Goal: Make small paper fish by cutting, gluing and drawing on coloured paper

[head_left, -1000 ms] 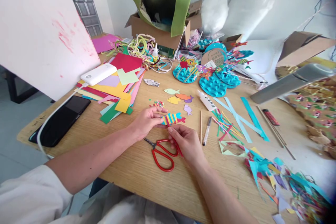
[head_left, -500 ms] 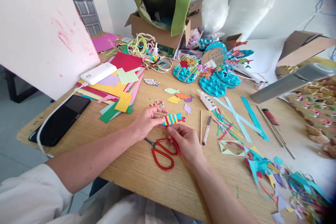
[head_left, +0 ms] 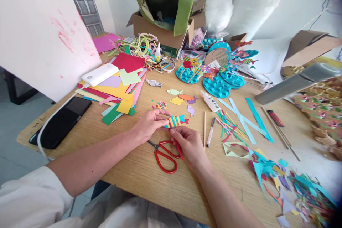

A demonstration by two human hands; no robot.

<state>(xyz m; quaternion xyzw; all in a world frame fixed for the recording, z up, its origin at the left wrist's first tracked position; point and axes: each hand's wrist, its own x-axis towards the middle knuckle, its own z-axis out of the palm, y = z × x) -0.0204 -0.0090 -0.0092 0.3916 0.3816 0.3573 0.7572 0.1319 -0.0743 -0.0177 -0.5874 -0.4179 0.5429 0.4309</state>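
Observation:
A paper fish (head_left: 175, 121) with blue and yellow stripes and a red-and-blue tail is pinched at its left end by my left hand (head_left: 148, 124). My right hand (head_left: 188, 143) is closed on a thin crimson paper strip (head_left: 180, 149), its fingertips at the fish's lower edge. Red-handled scissors (head_left: 166, 159) lie just below both hands, the blade tips hidden under my left hand. Small confetti bits (head_left: 160, 105) sit above my left hand. Plain paper fish, among them a yellow one (head_left: 176, 101) and a lilac one (head_left: 191, 110), lie beyond.
Right of my hands are a wooden stick (head_left: 204, 130), a pen (head_left: 211, 132), a glue bottle (head_left: 210, 102), thin paper strips (head_left: 229, 124) and paper scraps (head_left: 267, 167). A phone (head_left: 62, 121), power bank (head_left: 99, 74) and coloured paper stack (head_left: 125, 94) lie left. A grey flask (head_left: 294, 83) stands far right.
Almost nothing differs. The crimson strip in my right hand has shifted very slightly; both hands stay at the striped fish.

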